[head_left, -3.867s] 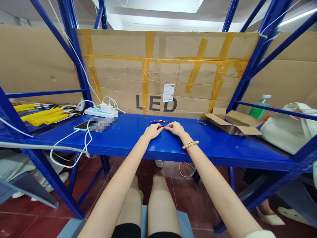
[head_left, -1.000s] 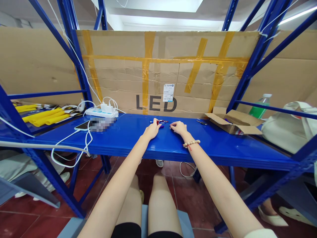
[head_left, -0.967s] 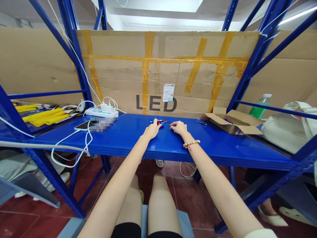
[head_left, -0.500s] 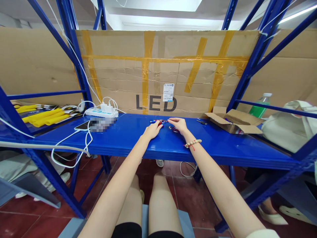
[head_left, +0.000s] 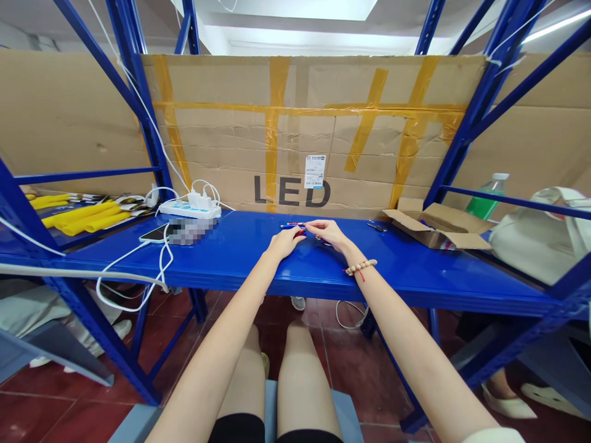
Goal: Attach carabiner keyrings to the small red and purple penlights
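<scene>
My left hand (head_left: 284, 242) rests over the middle of the blue tabletop, its fingers closed on a small red item (head_left: 301, 232) whose kind I cannot make out. My right hand (head_left: 330, 232), with a beaded bracelet (head_left: 361, 267) on the wrist, meets it from the right, thumb and finger pinched together at the left fingertips. What the pinch holds is too small to name. Just beyond the left hand lie thin blue and red pieces (head_left: 290, 224). A dark, partly shiny item (head_left: 324, 242) lies beneath the right hand, mostly hidden.
Scissors (head_left: 377, 227) and an open cardboard box (head_left: 427, 224) lie to the right. On the left are a phone (head_left: 154, 234), a white power strip (head_left: 189, 210) with cables, and yellow items (head_left: 92, 218). A large cardboard sheet (head_left: 221, 147) stands behind the blue table (head_left: 240, 261).
My right hand has moved left, bringing its fingertips against the left hand's fingertips. It now covers more of the dark item below. The left hand has barely moved.
</scene>
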A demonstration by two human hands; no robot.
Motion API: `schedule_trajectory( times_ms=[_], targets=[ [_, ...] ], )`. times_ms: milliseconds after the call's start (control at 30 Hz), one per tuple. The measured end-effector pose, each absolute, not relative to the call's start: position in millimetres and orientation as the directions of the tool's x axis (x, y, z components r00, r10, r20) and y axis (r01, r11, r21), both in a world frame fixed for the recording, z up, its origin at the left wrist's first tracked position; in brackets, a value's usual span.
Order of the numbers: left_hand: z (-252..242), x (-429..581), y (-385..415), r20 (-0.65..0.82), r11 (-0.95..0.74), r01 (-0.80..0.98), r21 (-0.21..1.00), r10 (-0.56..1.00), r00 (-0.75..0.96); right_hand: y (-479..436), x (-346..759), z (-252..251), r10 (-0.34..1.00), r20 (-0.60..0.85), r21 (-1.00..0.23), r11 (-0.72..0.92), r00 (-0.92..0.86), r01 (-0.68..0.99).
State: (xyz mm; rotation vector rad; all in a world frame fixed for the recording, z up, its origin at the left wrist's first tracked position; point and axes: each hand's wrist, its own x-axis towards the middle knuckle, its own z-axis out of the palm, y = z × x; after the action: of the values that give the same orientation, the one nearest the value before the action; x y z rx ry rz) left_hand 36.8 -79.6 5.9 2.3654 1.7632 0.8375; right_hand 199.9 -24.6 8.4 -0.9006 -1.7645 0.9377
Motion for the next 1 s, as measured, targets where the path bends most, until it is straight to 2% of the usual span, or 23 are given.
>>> schedule_trajectory(
  times_ms=[300,600,1000],
  targets=[
    [4.9,37.3,-77.9,0.397,-0.383,0.846,0.371,0.889,0.229,-19.5,200.5,7.1,0.879,0.333,-0.916,0.387,-0.34,0.103],
    [3.5,38.2,-75.7,0.512,-0.504,0.779,0.373,0.812,0.281,-18.8,203.3,8.9,0.886,0.277,-0.952,0.305,-0.372,0.017],
    [2.4,39.0,-76.4,0.552,-0.563,0.74,0.369,0.773,0.313,-32.8,204.3,15.8,0.859,0.17,-0.983,0.185,-0.483,-0.018]
  ],
)
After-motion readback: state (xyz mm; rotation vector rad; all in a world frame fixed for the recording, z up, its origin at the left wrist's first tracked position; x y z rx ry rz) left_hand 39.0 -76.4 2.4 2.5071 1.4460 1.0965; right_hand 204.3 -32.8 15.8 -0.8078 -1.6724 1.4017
